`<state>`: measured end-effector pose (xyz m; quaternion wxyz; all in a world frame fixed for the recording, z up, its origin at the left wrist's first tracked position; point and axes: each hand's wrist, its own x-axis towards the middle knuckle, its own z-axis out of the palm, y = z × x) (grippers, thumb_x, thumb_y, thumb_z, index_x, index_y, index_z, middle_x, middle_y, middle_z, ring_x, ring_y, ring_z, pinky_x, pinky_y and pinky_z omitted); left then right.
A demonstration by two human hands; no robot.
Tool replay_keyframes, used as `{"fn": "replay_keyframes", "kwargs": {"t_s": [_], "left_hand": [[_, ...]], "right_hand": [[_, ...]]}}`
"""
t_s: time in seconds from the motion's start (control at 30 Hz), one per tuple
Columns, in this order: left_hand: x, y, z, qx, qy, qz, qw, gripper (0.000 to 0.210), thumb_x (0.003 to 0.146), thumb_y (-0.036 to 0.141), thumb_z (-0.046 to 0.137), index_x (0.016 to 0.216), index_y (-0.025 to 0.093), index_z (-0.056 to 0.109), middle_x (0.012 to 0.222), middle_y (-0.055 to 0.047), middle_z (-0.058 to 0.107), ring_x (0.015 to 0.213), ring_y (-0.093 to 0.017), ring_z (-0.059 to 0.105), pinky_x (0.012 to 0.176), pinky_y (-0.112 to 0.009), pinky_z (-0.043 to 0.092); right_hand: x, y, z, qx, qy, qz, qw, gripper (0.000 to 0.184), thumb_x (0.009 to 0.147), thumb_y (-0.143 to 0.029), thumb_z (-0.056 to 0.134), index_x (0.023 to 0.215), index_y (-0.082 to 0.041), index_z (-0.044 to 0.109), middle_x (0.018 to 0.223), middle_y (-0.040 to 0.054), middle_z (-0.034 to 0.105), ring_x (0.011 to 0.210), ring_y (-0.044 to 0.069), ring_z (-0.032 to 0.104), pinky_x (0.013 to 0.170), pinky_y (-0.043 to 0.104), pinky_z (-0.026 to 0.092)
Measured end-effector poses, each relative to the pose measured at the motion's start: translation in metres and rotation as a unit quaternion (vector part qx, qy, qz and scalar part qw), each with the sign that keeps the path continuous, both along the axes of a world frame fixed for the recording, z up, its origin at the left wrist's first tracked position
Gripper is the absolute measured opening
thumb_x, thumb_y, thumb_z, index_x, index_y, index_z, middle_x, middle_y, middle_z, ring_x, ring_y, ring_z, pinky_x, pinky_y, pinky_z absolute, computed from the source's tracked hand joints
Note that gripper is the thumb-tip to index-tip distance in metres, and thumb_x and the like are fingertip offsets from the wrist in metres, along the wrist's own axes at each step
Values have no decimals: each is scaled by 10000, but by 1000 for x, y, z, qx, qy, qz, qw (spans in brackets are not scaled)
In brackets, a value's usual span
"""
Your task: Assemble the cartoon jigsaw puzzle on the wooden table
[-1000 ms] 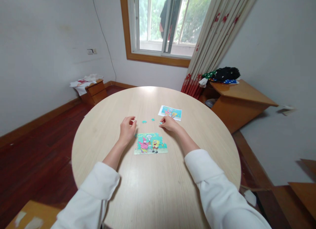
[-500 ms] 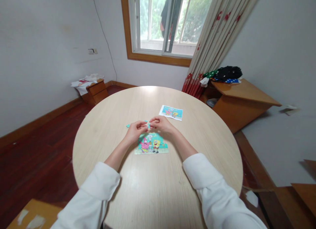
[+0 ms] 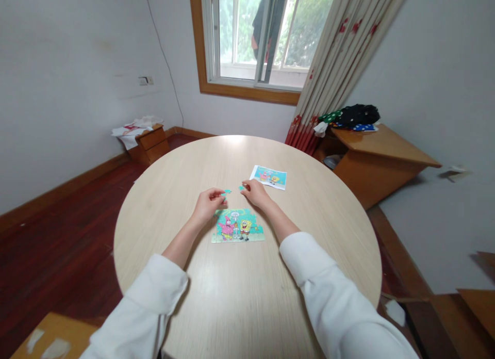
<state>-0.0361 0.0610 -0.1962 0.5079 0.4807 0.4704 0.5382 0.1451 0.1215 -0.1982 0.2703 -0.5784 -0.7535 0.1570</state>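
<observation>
A partly assembled cartoon jigsaw puzzle (image 3: 236,234) lies flat on the round table, its upper right edge stepped. Just above its upper left corner is my left hand (image 3: 207,205), thumb and fingers pinched on a small teal puzzle piece (image 3: 224,197). My right hand (image 3: 255,193) is farther right, beyond the puzzle's top edge, its fingertips closed on another teal puzzle piece (image 3: 242,188). Between the hands, a loose teal piece (image 3: 228,191) rests close to my left fingertips. The fingers partly cover both held pieces.
A printed reference picture (image 3: 275,178) lies just beyond my right hand on the pale round table (image 3: 232,297). Behind the table are a window and a curtain (image 3: 328,54). Clothes (image 3: 356,115) sit on a tilted wooden cabinet (image 3: 379,152) at right.
My hands were together above the puzzle and have moved apart, the left one leftward and the right one slightly right. More of the puzzle's top edge shows. The loose piece left of my left hand is now hidden.
</observation>
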Motion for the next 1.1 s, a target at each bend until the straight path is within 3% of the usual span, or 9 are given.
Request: {"fn": "replay_keyframes", "kwargs": {"t_s": [0.33, 0.7, 0.83, 0.93, 1.1], "left_hand": [[-1, 3, -3, -36, -42, 25, 998, 228, 635, 199, 716, 729, 144, 515, 584, -8, 631, 599, -158, 667, 654, -325, 557], [0, 0, 1, -89, -89, 17, 992, 206, 719, 59, 613, 826, 153, 465, 614, -32, 664, 646, -161, 685, 762, -388, 554], [0, 1, 0, -95, -98, 19, 990, 180, 727, 18, 581, 847, 128, 504, 659, -60, 673, 667, -156, 686, 799, -377, 549], [0, 1, 0, -99, -98, 20, 990, 145, 727, 13, 584, 826, 107, 536, 673, -67, 672, 672, -155, 686, 800, -360, 551], [1, 1, 2, -105, -95, 28, 990, 112, 750, 3, 557, 805, 99, 543, 670, -62, 670, 640, -139, 678, 781, -346, 557]], "right_hand": [[-5, 16, 8, -78, -62, 1, 995, 51, 733, -164, 669, 705, -120, 664, 760, 75, 664, 703, 146, 572, 671, 241, 404], [2, -3, -3, -10, 80, 7, 997, 53, 733, -103, 589, 732, -126, 636, 709, 27, 644, 665, 120, 557, 656, 231, 414], [0, -1, -6, -7, 114, 18, 993, 166, 751, -137, 590, 906, -112, 644, 763, 33, 653, 683, 116, 571, 675, 230, 437], [-4, 3, -7, -7, 78, 22, 997, 272, 724, -185, 655, 983, -105, 645, 861, 72, 671, 766, 137, 589, 741, 251, 441], [-11, 10, -5, -38, 0, 8, 999, 99, 728, -201, 661, 798, -134, 679, 834, 75, 677, 767, 149, 587, 714, 249, 425]]}}
